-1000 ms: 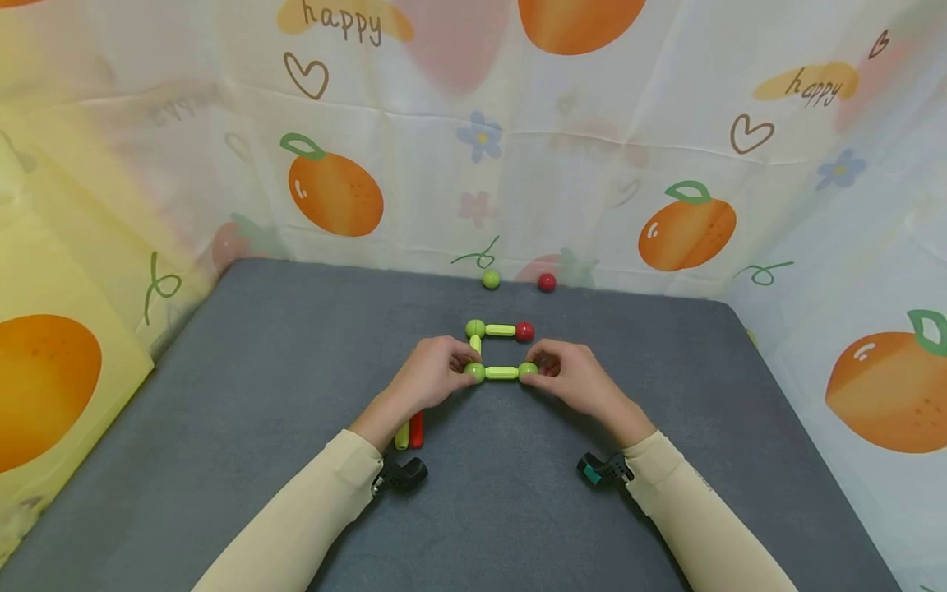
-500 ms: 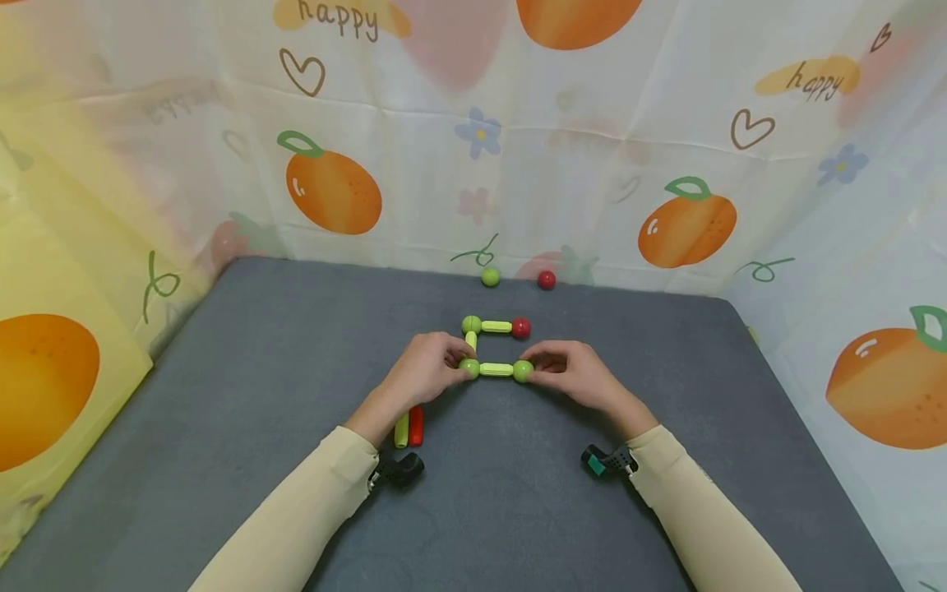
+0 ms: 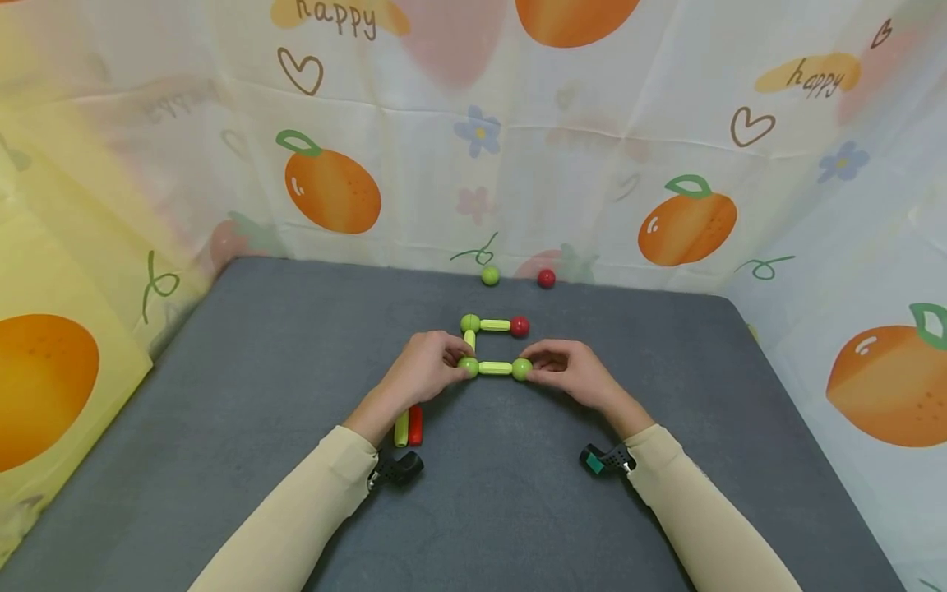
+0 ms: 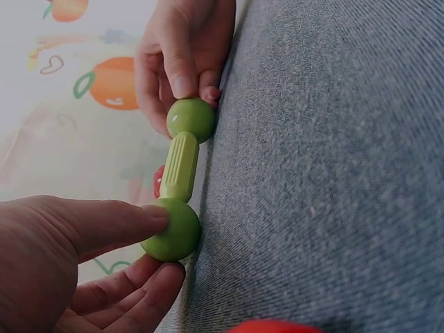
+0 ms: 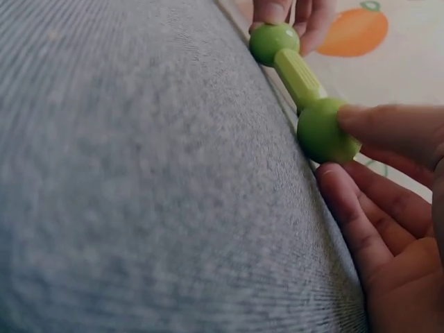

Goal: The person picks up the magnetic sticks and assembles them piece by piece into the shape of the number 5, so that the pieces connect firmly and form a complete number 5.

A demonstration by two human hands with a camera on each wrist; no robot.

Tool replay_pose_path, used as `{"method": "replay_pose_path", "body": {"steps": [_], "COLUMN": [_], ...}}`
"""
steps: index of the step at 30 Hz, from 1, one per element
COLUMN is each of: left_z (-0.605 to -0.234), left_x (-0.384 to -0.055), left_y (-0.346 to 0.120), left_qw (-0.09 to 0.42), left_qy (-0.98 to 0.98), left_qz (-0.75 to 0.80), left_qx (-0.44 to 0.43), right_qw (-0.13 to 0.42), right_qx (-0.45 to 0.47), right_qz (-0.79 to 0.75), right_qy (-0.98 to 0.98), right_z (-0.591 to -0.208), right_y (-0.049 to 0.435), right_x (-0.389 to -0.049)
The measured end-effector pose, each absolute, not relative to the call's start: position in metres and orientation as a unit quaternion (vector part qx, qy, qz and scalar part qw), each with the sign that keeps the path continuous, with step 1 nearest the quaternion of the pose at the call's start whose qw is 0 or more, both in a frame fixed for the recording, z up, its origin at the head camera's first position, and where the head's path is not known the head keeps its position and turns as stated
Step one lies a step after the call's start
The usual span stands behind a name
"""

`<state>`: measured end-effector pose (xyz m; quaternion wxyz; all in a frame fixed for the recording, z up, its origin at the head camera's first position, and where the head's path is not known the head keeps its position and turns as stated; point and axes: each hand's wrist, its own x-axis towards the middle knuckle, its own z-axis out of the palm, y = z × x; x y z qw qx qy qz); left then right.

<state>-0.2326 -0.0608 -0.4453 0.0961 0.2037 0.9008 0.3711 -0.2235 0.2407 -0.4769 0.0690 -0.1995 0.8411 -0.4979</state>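
My left hand (image 3: 431, 362) pinches a green ball (image 4: 173, 232) between thumb and fingers. My right hand (image 3: 568, 370) pinches another green ball (image 5: 327, 132) in the same way. A ribbed yellow-green rod (image 3: 495, 368) joins these two balls. From the left ball a second yellow-green rod (image 3: 469, 339), partly hidden by my left fingers, runs back to a third green ball (image 3: 470, 323). A further rod (image 3: 495, 326) links that one to a red ball (image 3: 519, 327). Together they form a three-sided frame, its gap on the right.
At the back edge of the grey table (image 3: 296, 312) lie a loose green ball (image 3: 490, 275) and a loose red ball (image 3: 546, 279). Beside my left wrist are a yellow-green rod (image 3: 401, 430) and a red rod (image 3: 416, 426). A fruit-print cloth (image 3: 562, 189) stands behind.
The joined balls and rods have shifted very slightly left. Both hands keep their pinch on the same two green balls.
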Motion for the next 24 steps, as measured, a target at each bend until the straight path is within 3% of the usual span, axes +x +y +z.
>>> {"method": "replay_pose_path", "body": {"steps": [24], "left_z": [-0.4444], "left_x": [-0.2341], "left_y": [-0.0678], "left_qw": [0.103], "left_qy": [0.890], "left_qz": [0.385], "left_qx": [0.221], "right_qw": [0.070], "right_qx": [-0.201], "right_qz": [-0.522], "right_qy": [0.826], "right_z": [-0.4811], "right_y": [0.2422], "right_x": [-0.2238]}}
